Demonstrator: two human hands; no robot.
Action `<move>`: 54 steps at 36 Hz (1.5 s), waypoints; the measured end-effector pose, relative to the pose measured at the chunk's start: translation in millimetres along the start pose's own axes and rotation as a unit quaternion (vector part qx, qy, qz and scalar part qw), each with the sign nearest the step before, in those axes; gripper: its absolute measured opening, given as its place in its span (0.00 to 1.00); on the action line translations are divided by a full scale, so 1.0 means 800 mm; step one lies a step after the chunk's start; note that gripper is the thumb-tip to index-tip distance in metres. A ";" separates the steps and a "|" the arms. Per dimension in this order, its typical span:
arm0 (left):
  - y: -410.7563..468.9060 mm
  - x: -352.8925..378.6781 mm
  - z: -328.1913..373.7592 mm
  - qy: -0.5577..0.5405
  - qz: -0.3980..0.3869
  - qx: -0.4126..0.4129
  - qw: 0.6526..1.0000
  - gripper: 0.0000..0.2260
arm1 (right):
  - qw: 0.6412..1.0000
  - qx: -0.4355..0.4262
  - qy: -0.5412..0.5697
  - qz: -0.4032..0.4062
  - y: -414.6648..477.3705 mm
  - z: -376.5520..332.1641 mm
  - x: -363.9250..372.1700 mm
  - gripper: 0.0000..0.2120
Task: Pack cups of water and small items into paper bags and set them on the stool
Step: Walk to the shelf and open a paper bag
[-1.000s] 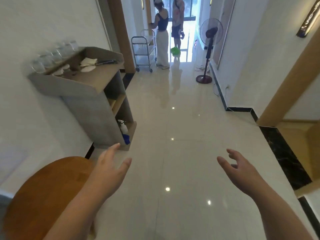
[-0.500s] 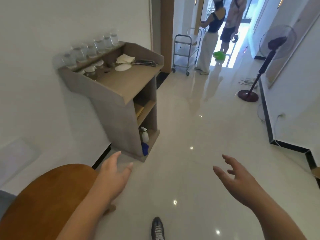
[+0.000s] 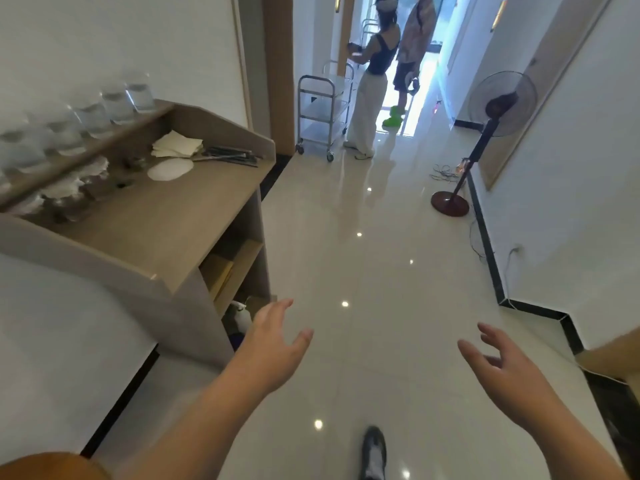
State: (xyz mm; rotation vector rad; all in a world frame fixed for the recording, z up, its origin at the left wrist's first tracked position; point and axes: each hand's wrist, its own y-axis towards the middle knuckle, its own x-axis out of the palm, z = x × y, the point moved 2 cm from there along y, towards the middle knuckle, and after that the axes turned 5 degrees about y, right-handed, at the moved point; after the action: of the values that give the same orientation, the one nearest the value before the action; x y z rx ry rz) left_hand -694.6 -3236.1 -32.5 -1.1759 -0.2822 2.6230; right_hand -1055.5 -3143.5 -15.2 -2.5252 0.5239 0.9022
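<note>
Head view: the left hand [image 3: 273, 351] and the right hand [image 3: 502, 379] are held out above the floor. Each grip is apart, with the fingers spread and holding nothing. The cups of water [image 3: 114, 105] stand in a row on the raised ledge of the bench [image 3: 166, 230], far left. The stool [image 3: 52, 465] edge shows near left.

Corridor: white walls [image 3: 104, 46]; glossy pale tiled floor [image 3: 381, 271] with spot-light reflections; black skirting [image 3: 486, 244]. Grey-brown shelved counter [image 3: 166, 216] against left wall, wooden door frame [image 3: 277, 64] beyond. Steel trolley [image 3: 317, 87] and two people [image 3: 381, 53] at daylit far end. Pedestal fan [image 3: 498, 102] by right wall.
</note>
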 end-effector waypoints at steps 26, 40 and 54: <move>0.322 -0.049 -0.080 -0.120 0.153 -0.190 0.962 0.23 | 0.873 -0.270 -0.166 -0.371 0.463 -0.354 0.353 0.31; 0.442 -0.015 -0.163 -0.248 0.179 -0.325 0.895 0.23 | 0.805 -0.225 -0.243 -0.493 0.518 -0.364 0.568 0.31; 0.540 0.052 -0.212 -0.384 0.254 -0.527 0.714 0.24 | 0.704 -0.277 -0.340 -0.558 0.597 -0.372 0.799 0.28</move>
State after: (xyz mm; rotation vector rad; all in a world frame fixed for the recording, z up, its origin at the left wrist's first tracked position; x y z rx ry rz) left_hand -658.7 -3621.2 -292.5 -0.1431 -2.0942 3.3335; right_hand -668.9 -3827.0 -344.6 -1.9927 -1.5400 1.3720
